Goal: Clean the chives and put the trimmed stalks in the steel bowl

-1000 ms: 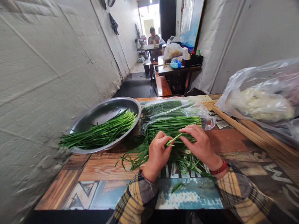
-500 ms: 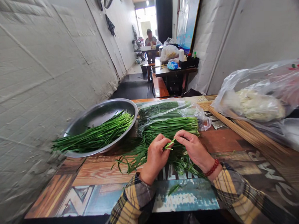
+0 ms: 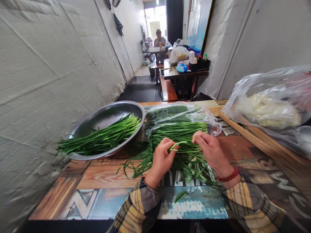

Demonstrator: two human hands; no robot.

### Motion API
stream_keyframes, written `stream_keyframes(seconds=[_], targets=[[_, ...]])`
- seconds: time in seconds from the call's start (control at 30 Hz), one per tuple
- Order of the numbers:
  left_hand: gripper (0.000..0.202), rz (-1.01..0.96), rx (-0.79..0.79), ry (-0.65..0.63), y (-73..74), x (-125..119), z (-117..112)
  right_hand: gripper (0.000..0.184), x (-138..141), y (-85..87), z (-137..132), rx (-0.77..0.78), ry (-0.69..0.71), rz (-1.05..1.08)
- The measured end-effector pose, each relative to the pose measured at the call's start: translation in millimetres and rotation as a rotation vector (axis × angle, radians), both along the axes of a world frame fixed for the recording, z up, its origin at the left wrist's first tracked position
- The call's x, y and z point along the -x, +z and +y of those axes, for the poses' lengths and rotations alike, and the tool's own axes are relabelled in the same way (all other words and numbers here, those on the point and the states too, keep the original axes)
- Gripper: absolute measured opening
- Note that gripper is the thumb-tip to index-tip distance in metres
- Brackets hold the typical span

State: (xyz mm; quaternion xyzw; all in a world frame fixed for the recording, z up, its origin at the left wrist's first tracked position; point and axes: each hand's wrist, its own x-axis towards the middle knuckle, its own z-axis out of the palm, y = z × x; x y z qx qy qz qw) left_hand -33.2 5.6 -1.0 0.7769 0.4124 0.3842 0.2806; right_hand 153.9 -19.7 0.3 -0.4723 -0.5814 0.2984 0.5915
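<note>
Between thumb and fingers, my left hand (image 3: 163, 162) pinches a few garlic chive stalks (image 3: 180, 143), their pale ends pointing right. My right hand (image 3: 211, 152) is apart from them to the right, thumb and fingertips pressed together; whatever is in that pinch is too small to make out. Behind both hands lies a bunch of garlic chives (image 3: 181, 129), partly under a clear plastic bag (image 3: 168, 111). Loose leaves and trimmings (image 3: 195, 169) are scattered beneath my hands. More chives (image 3: 107, 135) rest in a metal basin (image 3: 99, 119) on the left, their leaf tips over its rim.
Wooden skewers (image 3: 258, 136) lie on the patterned table (image 3: 103, 174) at right, beside a clear bag with pale contents (image 3: 272, 109). A white wall (image 3: 36, 73) borders the left. Farther back stand another table (image 3: 170, 73) and a seated person (image 3: 159, 41).
My right hand has pulled away to the right from the chive stalks, which stay in my left hand. The view has shifted slightly.
</note>
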Motion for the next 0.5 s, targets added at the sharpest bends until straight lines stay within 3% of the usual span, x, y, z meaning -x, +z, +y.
stream_keyframes(seconds=[0.17,0.3,0.4,0.5], targets=[[0.028,0.054,0.077,-0.022,-3.3,1.5,0.9,0.002,5.6,4.5,-4.6,-0.180,-0.066,-0.298],[0.028,0.092,0.054,-0.029,-4.6,1.0,0.2,0.012,5.9,-0.6,-3.3,-0.268,-0.132,-0.503],[0.024,0.148,0.003,-0.037,-2.9,0.5,-0.7,0.009,6.4,-3.5,-2.8,-0.270,-0.133,-0.683],[0.021,0.183,-0.040,-0.058,-0.5,0.2,-1.9,0.010,9.8,-4.4,-2.3,-0.221,-0.094,-0.617]])
